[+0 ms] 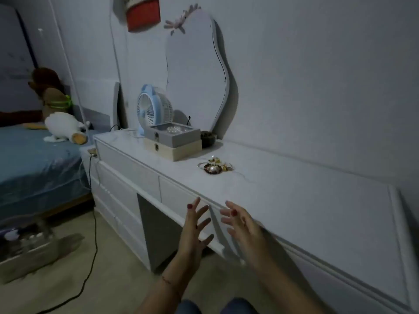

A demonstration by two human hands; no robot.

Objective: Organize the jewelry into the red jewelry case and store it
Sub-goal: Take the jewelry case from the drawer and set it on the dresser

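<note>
A small pile of jewelry (214, 166), gold pieces and a dark pearl-set brooch with a bangle, lies on the white dresser top (294, 189). Two stacked cases sit further back: a grey one (172, 134) with pearls showing through its lid, on a beige one (173, 150). No red case shows. My left hand (196, 225) and my right hand (240, 223) hover in front of the dresser's front edge, fingers spread, palms facing each other, holding nothing. Both are well short of the jewelry.
A blue desk fan (153, 108) and a wavy mirror (195, 71) stand behind the cases, with a dark small dish (207, 138) beside them. A black cable (91, 245) trails over the floor. A bed (38, 164) with plush toys lies to the left.
</note>
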